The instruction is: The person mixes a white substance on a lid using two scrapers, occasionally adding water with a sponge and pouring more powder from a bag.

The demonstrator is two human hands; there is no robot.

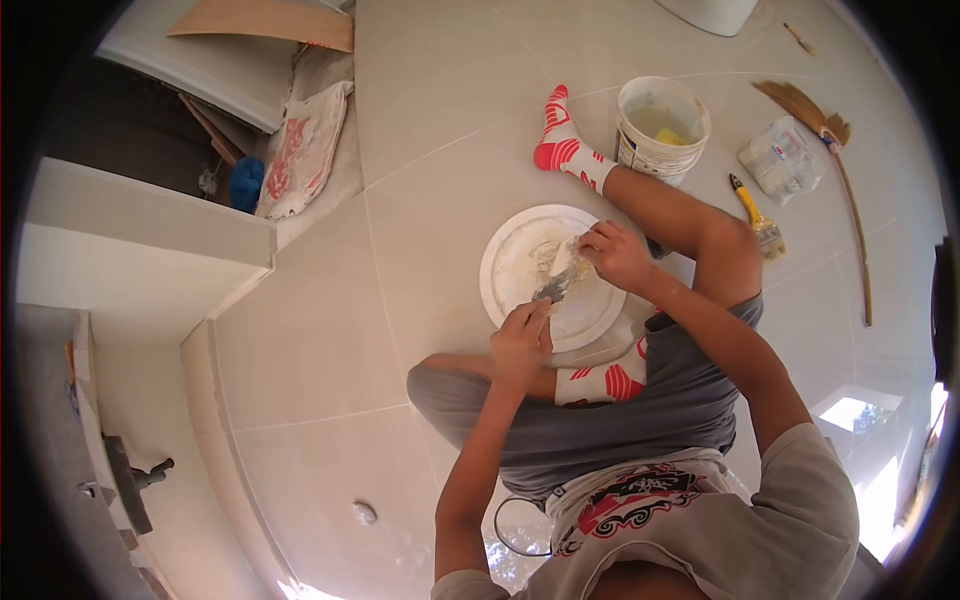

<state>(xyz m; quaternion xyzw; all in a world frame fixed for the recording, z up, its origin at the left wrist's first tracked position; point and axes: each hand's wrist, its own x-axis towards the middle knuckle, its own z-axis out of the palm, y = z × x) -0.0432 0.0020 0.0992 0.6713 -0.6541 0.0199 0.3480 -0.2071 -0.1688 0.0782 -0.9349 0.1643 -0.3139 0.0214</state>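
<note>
A round white lid [505,270] lies on the floor between my legs, with pale paste smeared around its middle. My left hand [522,338] is closed around the handle of a small scraper [553,288], whose grey blade is over the lid. My right hand [612,252] is over the lid's upper right part, fingers bent and pressed together near a whitish, paste-covered piece at the blade's far end. What exactly the right fingers grip is too small to make out.
Past my raised knee stands a white bucket [662,125] with something yellow inside. To its right are a yellow-handled brush [757,220], a clear plastic bag [782,160] and a broom [850,205]. A printed sack [305,150] lies at the upper left, beside a low wall [150,215].
</note>
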